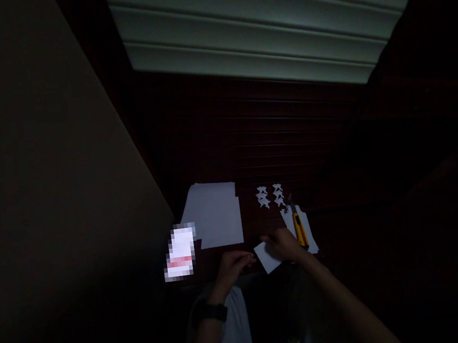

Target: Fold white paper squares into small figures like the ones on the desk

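Observation:
My right hand [282, 243] grips a small white square of paper [268, 259] by its upper right side, just above the near edge of the dark table. To the left, close to the paper's left corner but apparently apart from it, is my left hand [234, 264]. Its thumb and fingers come together at the tips, with nothing visible between them. Just right of my right hand, a yellow and black utility knife [300, 229] lies on a small stack of white paper [310, 232]. Small folded white paper shapes [262, 196] stand in two columns beyond my hands.
Large white paper sheets [220, 214] lie at the table's left. Beside them is a bright, pixelated screen-like object [181, 249]. A wall [49, 132] rises on the left, and dark slatted panelling with a pale slatted section [257, 29] faces me. The light is very dim.

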Demonstrator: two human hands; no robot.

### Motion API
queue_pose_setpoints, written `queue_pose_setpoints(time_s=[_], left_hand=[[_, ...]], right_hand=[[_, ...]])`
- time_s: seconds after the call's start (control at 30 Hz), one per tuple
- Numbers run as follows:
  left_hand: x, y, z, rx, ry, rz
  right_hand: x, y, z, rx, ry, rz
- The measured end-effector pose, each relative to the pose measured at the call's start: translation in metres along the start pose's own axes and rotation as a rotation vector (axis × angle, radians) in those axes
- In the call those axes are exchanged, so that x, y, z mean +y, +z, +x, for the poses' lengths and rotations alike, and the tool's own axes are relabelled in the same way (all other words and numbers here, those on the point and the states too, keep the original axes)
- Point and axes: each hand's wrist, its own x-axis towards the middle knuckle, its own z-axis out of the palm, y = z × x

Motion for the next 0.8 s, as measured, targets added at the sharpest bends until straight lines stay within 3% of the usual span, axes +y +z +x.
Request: queue_pose_setpoints(time_s=[0.13,0.33,0.5,0.8], left_hand=[[-0.003,0.002,0.002,0.023,0.007,0.017],[-0.01,0.008,0.009,0.092,0.044,0.092],[-0.017,0.011,0.01,0.155,0.11,0.175],[-0.014,0.011,0.008,0.173,0.165,0.227]], right_hand=[[0.009,-0.002,-0.002,0.058,0.035,0.072],[-0.003,0.024,-0.01,0.027,-0.002,0.236],[-0.007,0.027,-0.009,-0.125,-0.056,0.369],[-0.002,0.001,-0.006,-0.338,-0.052,0.517]])
